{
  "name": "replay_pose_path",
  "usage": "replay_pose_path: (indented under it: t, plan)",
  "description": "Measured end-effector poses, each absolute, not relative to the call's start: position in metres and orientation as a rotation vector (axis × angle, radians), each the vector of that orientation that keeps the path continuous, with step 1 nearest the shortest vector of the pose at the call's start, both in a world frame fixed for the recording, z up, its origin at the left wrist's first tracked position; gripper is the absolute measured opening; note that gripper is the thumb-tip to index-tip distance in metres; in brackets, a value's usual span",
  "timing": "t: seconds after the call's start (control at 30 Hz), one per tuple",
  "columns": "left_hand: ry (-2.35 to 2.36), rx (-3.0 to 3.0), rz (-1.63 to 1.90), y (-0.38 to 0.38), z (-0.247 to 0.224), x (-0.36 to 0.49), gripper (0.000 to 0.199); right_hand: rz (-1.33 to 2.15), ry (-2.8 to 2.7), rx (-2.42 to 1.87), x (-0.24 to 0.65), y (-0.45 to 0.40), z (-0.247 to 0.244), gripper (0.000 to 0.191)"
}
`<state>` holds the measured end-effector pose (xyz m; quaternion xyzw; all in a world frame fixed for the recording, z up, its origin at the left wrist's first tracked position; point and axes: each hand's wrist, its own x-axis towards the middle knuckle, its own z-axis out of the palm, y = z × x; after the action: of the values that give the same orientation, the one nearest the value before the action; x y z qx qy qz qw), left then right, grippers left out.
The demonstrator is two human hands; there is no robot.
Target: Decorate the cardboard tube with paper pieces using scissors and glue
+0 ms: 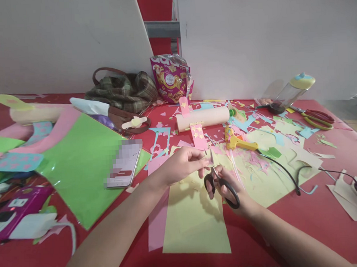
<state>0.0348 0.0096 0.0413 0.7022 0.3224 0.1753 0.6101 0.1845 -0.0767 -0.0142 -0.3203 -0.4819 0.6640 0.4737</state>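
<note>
My right hand [231, 186] grips a pair of black-handled scissors [231, 194], fingers through the loops and blades parted, pointing away from me. Close to the blades, my left hand [188, 163] pinches a small pale piece of paper [209, 160]. The blades are at that piece; whether they touch it I cannot make out. Beneath both hands lies a pale yellow sheet [196, 229], over a pink sheet [156, 223]. Just beyond is a cream paper roll [206, 117] with a pink star-covered strip [198, 136] on its near side.
A yellow glue gun [241, 142] with a black cord lies right of centre, among paper scraps. Left are a phone [124, 165] and a green sheet [80, 167]. Behind stand a snack bag [171, 78] and a plaid bag [124, 90]. Red-handled scissors [318, 119] lie far right.
</note>
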Motion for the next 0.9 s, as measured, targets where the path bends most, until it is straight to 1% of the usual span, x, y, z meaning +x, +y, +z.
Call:
replay_pose_path:
  t: [0.4, 0.9]
  plan:
    - [0.707, 1.422, 0.523, 0.000, 0.039, 0.044, 0.031, 1.561, -1.174, -0.821, 0.185, -0.077, -0.018, 0.030]
    - [0.709, 1.349, 0.577, -0.008, 0.035, 0.050, 0.031, 1.469, -1.205, -0.897, 0.183, -0.077, -0.016, 0.026]
